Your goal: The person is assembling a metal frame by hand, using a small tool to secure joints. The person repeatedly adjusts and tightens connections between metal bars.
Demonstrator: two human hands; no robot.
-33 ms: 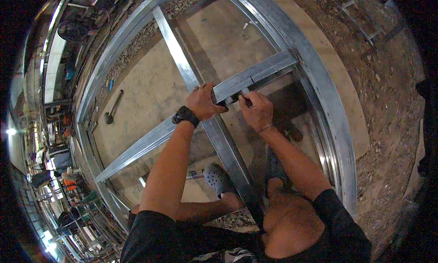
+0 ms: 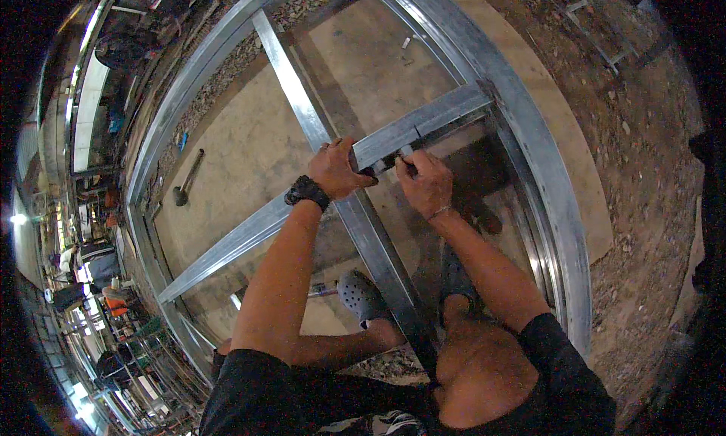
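Holding cross bar where it meets long bar of metal frame on floor. Your left hand wraps bar end. Your right hand pinches small dark piece, too small to tell. Frame looks mostly built; this joint looks unfinished. Hammer lies well apart.

Black short-sleeved shirt, sleeves ending above the elbows. Chunky black wristwatch strapped on the left wrist, thin pale band around the right. Grey perforated clog on one foot, bare knees.
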